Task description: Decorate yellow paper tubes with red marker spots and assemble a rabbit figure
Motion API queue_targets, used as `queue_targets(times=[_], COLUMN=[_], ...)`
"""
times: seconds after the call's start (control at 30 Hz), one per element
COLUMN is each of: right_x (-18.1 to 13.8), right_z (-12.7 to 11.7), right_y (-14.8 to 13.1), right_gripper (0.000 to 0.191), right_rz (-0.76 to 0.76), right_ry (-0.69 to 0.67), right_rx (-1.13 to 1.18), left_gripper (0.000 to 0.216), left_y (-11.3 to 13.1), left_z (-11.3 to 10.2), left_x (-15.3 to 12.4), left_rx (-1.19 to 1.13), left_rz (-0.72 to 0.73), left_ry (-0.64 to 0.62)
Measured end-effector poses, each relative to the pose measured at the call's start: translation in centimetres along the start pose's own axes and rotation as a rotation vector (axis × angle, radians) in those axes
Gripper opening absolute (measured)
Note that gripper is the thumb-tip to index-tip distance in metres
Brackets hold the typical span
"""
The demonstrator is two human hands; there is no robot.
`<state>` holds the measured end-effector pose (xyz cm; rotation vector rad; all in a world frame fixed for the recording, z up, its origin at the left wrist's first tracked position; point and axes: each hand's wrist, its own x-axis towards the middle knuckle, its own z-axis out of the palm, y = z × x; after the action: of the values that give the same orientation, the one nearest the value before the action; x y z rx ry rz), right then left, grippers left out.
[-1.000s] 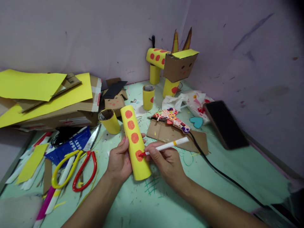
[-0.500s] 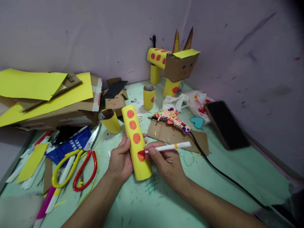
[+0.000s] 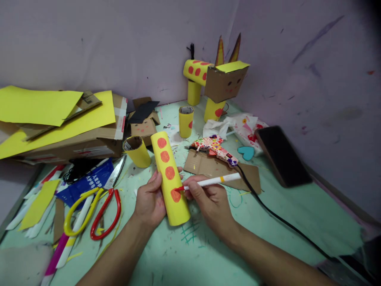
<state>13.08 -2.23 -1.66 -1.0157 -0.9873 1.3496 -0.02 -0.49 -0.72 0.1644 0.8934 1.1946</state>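
Note:
A yellow paper-covered tube leans away from me, with several red-orange spots in a line along it. My left hand is wrapped round its left side, and some of those fingers are hidden behind it. My right hand pinches a white marker with a red tip and an orange band. The tip touches the lowest spot. Beyond the tube stand two short yellow tubes, one at the left and one farther back. A yellow spotted cardboard animal stands by the wall.
A floral glue gun lies on flat cardboard, its black cord running right. A phone lies at the right. Scissors, markers and paper scraps crowd the left, before a cardboard box bearing yellow sheets.
My right hand has tilted the marker more, and its tip now sits slightly higher on the lowest spot. The tube and my left hand have hardly moved.

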Motion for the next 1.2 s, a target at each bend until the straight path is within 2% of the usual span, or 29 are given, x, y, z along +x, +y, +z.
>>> queue_targets(times=[0.33, 0.97, 1.2], right_x=[0.33, 0.2, 0.06], right_z=[-0.31, -0.35, -0.24], right_y=[-0.06, -0.23, -0.26], right_gripper=[0.032, 0.032, 0.031], right_rz=[0.065, 0.021, 0.061], right_ry=[0.029, 0.005, -0.024], right_rx=[0.064, 0.023, -0.005], left_gripper=[0.036, 0.04, 0.039], left_y=[0.08, 0.21, 0.24], left_z=[0.23, 0.28, 0.41], left_x=[-0.07, -0.31, -0.2], left_rx=[-0.008, 0.024, 0.01], left_rz=[-0.029, -0.037, -0.045], left_ry=[0.038, 0.024, 0.036])
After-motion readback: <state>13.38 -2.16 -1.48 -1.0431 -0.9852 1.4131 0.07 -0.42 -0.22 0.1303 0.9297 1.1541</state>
